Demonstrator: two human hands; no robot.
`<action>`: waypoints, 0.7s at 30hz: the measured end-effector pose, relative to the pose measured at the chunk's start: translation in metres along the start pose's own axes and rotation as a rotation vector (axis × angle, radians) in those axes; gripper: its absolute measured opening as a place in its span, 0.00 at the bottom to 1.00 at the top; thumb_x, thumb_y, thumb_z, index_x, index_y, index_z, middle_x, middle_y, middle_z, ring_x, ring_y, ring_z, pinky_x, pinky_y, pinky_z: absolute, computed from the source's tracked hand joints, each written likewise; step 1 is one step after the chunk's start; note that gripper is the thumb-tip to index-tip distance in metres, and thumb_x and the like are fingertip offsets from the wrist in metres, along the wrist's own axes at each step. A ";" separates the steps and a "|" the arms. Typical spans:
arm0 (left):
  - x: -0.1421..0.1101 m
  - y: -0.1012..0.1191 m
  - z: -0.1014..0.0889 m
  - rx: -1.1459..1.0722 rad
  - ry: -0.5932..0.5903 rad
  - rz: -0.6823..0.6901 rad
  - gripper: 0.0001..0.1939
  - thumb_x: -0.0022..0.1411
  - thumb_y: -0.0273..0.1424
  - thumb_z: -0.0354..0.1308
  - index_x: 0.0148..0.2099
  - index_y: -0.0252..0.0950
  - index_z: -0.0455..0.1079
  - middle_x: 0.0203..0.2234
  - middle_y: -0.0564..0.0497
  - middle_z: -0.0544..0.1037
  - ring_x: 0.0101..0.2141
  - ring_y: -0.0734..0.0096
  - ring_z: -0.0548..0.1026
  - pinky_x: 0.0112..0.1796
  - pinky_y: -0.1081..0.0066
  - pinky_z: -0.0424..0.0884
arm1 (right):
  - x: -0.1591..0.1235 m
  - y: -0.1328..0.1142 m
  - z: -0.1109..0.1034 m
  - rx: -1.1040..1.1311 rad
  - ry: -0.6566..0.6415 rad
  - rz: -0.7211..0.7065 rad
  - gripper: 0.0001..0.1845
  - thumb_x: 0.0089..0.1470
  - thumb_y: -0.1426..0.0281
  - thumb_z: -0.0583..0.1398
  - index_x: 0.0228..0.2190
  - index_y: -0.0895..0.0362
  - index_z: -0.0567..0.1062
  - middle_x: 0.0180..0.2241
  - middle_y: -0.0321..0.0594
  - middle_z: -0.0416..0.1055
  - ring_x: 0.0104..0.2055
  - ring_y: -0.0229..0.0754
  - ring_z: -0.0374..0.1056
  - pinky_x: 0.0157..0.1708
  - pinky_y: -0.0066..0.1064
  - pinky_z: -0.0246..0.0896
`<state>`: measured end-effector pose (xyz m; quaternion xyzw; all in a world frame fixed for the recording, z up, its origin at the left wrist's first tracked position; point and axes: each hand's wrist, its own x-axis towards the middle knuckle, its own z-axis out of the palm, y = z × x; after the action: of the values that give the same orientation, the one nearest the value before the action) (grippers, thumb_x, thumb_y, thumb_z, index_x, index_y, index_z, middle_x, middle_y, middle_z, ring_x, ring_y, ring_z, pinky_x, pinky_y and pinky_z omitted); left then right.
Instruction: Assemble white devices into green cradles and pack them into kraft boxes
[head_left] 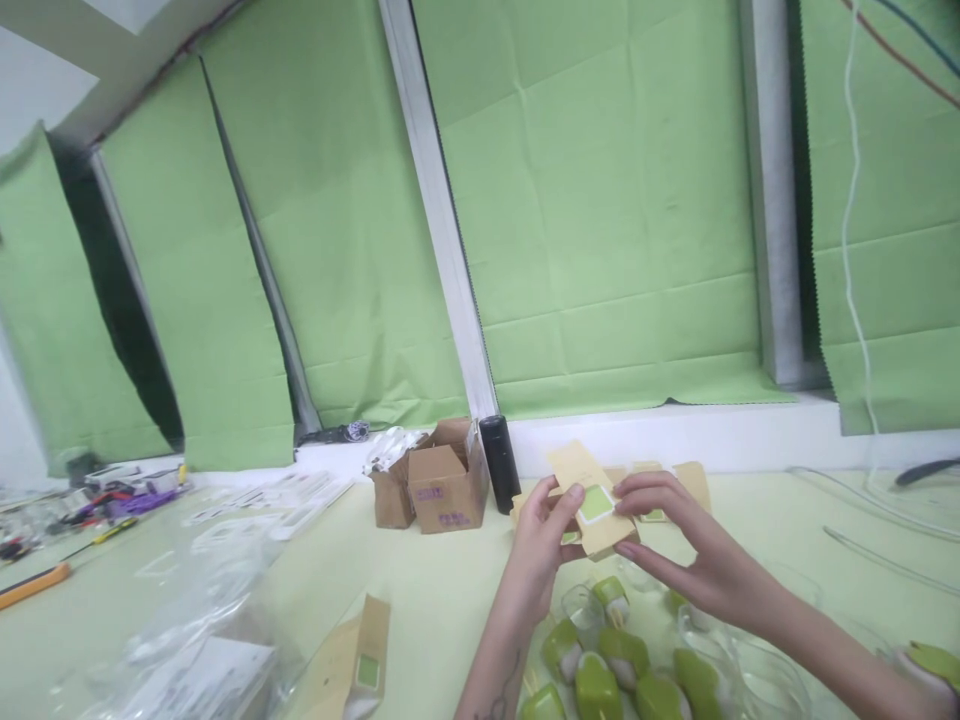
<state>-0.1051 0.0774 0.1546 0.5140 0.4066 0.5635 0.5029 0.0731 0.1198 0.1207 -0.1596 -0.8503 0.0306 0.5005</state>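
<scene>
Gripping a tan carton [596, 502], both hands [549, 518] [686, 530] curl partly closed; green objects [597, 688] crowd below, a black bottle [499, 464] behind.

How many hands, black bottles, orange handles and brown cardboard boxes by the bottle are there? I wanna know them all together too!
Hands: 2 (left hand, right hand)
Black bottle: 1
Orange handle: 1
Brown cardboard boxes: 2 (bigger box, smaller box)
Total: 6

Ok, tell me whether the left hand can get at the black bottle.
Probably yes: the black bottle stands near the left hand, its upper part unobstructed, though that hand holds a yellow carton.
</scene>
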 end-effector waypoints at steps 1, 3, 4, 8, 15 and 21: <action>0.001 0.000 -0.001 -0.008 -0.005 -0.005 0.21 0.56 0.44 0.58 0.48 0.36 0.66 0.37 0.46 0.75 0.34 0.68 0.74 0.29 0.74 0.71 | 0.000 0.001 0.000 0.000 -0.012 -0.010 0.11 0.58 0.71 0.57 0.43 0.51 0.65 0.45 0.44 0.64 0.52 0.47 0.62 0.46 0.40 0.66; 0.002 -0.001 -0.002 -0.022 -0.016 -0.013 0.21 0.56 0.44 0.58 0.47 0.35 0.67 0.38 0.45 0.76 0.35 0.67 0.74 0.30 0.73 0.71 | -0.001 0.003 -0.001 -0.018 -0.037 -0.062 0.09 0.58 0.72 0.56 0.42 0.50 0.66 0.44 0.44 0.63 0.51 0.46 0.63 0.45 0.39 0.67; 0.002 -0.001 -0.003 -0.029 -0.020 -0.014 0.21 0.57 0.44 0.57 0.48 0.35 0.67 0.39 0.45 0.76 0.36 0.66 0.75 0.30 0.72 0.71 | -0.001 0.004 -0.001 -0.031 -0.038 -0.087 0.09 0.58 0.73 0.56 0.41 0.50 0.66 0.44 0.44 0.63 0.50 0.46 0.64 0.45 0.39 0.67; 0.001 0.000 -0.001 -0.044 -0.044 -0.010 0.22 0.57 0.43 0.57 0.49 0.36 0.66 0.42 0.43 0.75 0.39 0.63 0.75 0.33 0.70 0.73 | 0.000 0.005 -0.001 -0.048 0.030 -0.040 0.09 0.57 0.73 0.57 0.40 0.51 0.65 0.44 0.44 0.63 0.50 0.47 0.63 0.45 0.40 0.66; 0.004 -0.003 -0.001 -0.002 -0.006 0.073 0.24 0.55 0.39 0.60 0.52 0.34 0.64 0.43 0.39 0.76 0.40 0.58 0.76 0.38 0.63 0.72 | 0.000 0.002 0.005 0.063 0.049 0.197 0.18 0.58 0.64 0.56 0.48 0.49 0.59 0.46 0.44 0.63 0.44 0.46 0.67 0.41 0.41 0.69; 0.032 -0.015 -0.091 0.242 0.396 0.133 0.35 0.49 0.29 0.66 0.57 0.36 0.55 0.53 0.40 0.67 0.50 0.58 0.69 0.48 0.63 0.67 | 0.001 0.002 -0.014 0.080 0.123 0.331 0.24 0.57 0.58 0.57 0.52 0.48 0.57 0.47 0.44 0.62 0.44 0.47 0.68 0.44 0.41 0.68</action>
<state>-0.1915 0.1171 0.1325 0.4757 0.5273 0.6321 0.3100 0.0854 0.1205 0.1278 -0.2791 -0.7783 0.1367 0.5457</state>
